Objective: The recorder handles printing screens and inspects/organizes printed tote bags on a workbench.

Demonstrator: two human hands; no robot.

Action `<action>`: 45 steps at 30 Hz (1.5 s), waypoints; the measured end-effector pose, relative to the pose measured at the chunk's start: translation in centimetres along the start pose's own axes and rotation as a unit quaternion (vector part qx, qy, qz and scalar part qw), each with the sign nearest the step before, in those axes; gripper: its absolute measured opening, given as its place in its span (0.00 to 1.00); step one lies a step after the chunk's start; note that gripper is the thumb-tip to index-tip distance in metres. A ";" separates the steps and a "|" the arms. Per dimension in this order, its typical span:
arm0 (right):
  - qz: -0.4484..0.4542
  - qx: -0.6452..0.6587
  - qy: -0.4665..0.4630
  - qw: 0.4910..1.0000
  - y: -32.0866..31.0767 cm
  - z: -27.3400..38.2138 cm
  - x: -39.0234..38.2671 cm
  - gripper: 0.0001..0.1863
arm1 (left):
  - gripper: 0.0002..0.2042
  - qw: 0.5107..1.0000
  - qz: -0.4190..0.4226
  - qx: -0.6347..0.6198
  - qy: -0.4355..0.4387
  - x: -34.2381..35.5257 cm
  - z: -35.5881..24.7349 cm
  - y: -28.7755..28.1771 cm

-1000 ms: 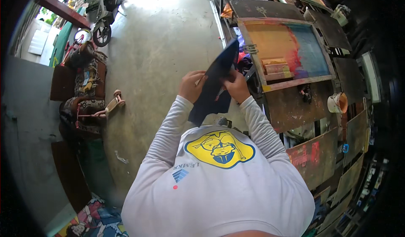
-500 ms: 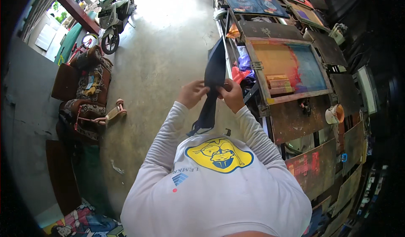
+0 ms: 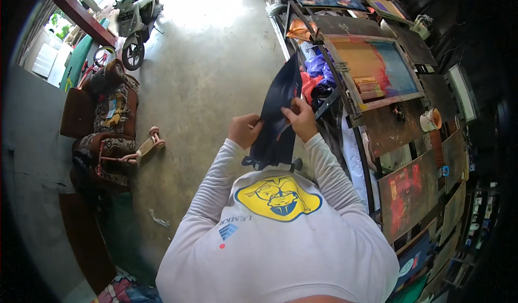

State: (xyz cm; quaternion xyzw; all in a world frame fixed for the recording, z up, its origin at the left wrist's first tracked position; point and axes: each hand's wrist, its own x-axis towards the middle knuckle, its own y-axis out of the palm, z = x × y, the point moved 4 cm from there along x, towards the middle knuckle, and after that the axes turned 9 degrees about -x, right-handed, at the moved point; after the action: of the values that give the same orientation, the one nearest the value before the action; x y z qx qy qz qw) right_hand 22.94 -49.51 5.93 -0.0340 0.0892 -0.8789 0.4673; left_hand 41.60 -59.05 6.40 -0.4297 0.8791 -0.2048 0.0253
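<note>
A dark navy piece of cloth [image 3: 272, 141], with small red marks near its right edge, hangs upright in front of my white shirt. My left hand [image 3: 244, 128] pinches the cloth's left edge between fingers and thumb. My right hand [image 3: 299, 121], a little higher, grips the right part of it, thumb on the face. The fingertips behind the cloth are partly hidden. The cloth's lower end reaches down to just above my shirt's printed front.
To my right are stacked printing boards [image 3: 404, 200], a paint-stained screen frame [image 3: 400, 68], a bucket [image 3: 429, 121] and coloured fabric [image 3: 319, 66]. A concrete floor [image 3: 194, 76] runs ahead. On the left stand a motorbike [image 3: 132, 31], patterned armchairs [image 3: 116, 103] and a small scooter [image 3: 145, 147].
The cloth has turned from a narrow strip half a second ago to a wider face, and my right hand has moved higher on it. The view has shifted slightly.
</note>
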 end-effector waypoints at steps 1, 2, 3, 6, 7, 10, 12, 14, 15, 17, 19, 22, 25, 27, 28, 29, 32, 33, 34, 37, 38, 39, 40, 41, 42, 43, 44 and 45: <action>0.028 0.013 0.015 0.999 0.9 -0.2 -0.8 0.11 | 0.10 1.000 0.014 -0.014 0.008 -0.5 0.6 -1.1; 0.024 0.006 0.018 1.000 1.7 -0.2 -1.5 0.12 | 0.09 0.999 0.029 -0.028 0.017 -0.7 1.1 -2.0; 0.018 0.007 0.024 1.000 2.2 -0.3 -2.5 0.12 | 0.09 0.999 0.037 -0.030 0.015 -1.2 1.4 -2.3; 0.134 -0.087 0.115 0.980 4.6 0.3 -6.3 0.12 | 0.08 0.997 0.048 -0.058 0.022 -2.5 1.8 -2.7; 0.114 -0.081 0.119 0.983 5.0 -0.2 -7.1 0.12 | 0.08 0.995 0.065 -0.071 0.029 -2.7 1.6 -2.6; -0.006 -0.026 0.024 0.999 5.2 -6.3 -8.7 0.11 | 0.09 0.987 0.101 -0.116 0.048 -3.0 0.7 -1.2; -0.056 -0.076 0.025 0.995 3.9 -5.0 -10.0 0.10 | 0.10 0.982 0.102 -0.152 0.044 -3.8 0.0 -0.8; -0.094 -0.161 0.038 0.982 2.0 -2.1 -11.9 0.11 | 0.14 0.964 0.266 -0.006 -0.003 -5.0 -1.8 0.5; -0.111 -0.163 0.044 0.979 1.2 -1.7 -12.9 0.11 | 0.14 0.960 0.281 -0.009 0.006 -5.4 -1.7 1.2; -0.147 -0.167 0.047 0.974 0.0 -1.2 -14.0 0.14 | 0.16 0.950 0.296 0.023 0.092 -5.4 -0.3 2.9; -0.187 -0.172 0.050 0.966 -0.8 -0.1 -15.7 0.16 | 0.16 0.952 0.297 -0.002 0.080 -5.2 -0.2 4.1; -0.222 -0.205 0.017 0.953 -1.5 0.8 -18.5 0.20 | 0.13 0.951 0.304 -0.036 0.032 -5.9 -2.6 5.9; -0.239 -0.237 0.003 0.942 -3.2 1.2 -20.9 0.20 | 0.12 0.938 0.340 -0.056 0.039 -7.4 -3.7 8.9; -0.254 -0.225 0.059 0.939 -5.6 -0.2 -22.7 0.29 | 0.12 0.924 0.368 -0.064 0.080 -8.2 -3.7 11.6; -0.267 -0.223 0.063 0.935 -6.8 -0.5 -23.8 0.29 | 0.12 0.920 0.377 -0.085 0.069 -8.5 -3.6 13.0; -0.270 -0.209 0.082 0.936 -8.0 -0.8 -24.9 0.29 | 0.13 0.915 0.385 -0.104 0.057 -8.9 -3.5 14.4; -0.281 -0.176 0.117 0.936 -11.4 -2.3 -28.5 0.28 | 0.15 0.885 0.442 -0.143 0.035 -10.5 -3.6 19.2; -0.273 -0.157 0.129 0.940 -12.4 -3.0 -29.8 0.28 | 0.15 0.879 0.453 -0.143 0.038 -11.4 -4.9 20.7; -0.283 -0.155 0.135 0.937 -13.4 -2.8 -31.3 0.28 | 0.17 0.878 0.469 -0.084 0.038 -12.8 -6.6 21.7; -0.296 -0.226 0.089 0.924 -15.7 -2.4 -35.7 0.28 | 0.20 0.856 0.509 0.011 0.085 -16.3 -10.8 24.9; -0.334 -0.249 0.085 0.905 -16.8 -3.5 -37.3 0.28 | 0.21 0.840 0.525 0.044 0.129 -17.5 -11.9 26.1; -0.370 -0.271 0.078 0.885 -17.9 -3.7 -38.5 0.28 | 0.21 0.838 0.528 0.046 0.131 -18.2 -12.8 27.3; -0.374 -0.268 0.078 0.885 -19.0 -4.1 -39.9 0.28 | 0.20 0.838 0.524 0.057 0.140 -19.0 -13.6 28.5; -0.374 -0.282 0.090 0.879 -20.2 -4.4 -41.3 0.28 | 0.19 0.838 0.520 0.068 0.149 -19.8 -14.3 29.6; -0.373 -0.295 0.100 0.874 -21.2 -4.5 -42.3 0.28 | 0.19 0.838 0.520 0.072 0.151 -20.7 -13.6 31.0; -0.376 -0.291 0.099 0.874 -22.0 -4.7 -43.1 0.28 | 0.17 0.836 0.546 -0.013 0.055 -21.8 -12.3 32.6; -0.369 -0.269 0.113 0.882 -22.7 -5.0 -43.8 0.27 | 0.15 0.820 0.562 -0.097 -0.042 -22.8 -10.9 34.1; -0.365 -0.247 0.130 0.888 -23.5 -5.5 -44.8 0.27 | 0.15 0.817 0.567 -0.091 -0.039 -23.9 -11.6 35.1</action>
State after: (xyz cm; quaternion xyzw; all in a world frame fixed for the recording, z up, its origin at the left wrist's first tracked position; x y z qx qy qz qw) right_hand 28.11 1.14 6.00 -0.0640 0.3446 -0.9336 0.0747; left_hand 27.95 -17.65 0.47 0.1373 0.9801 -0.0563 0.1320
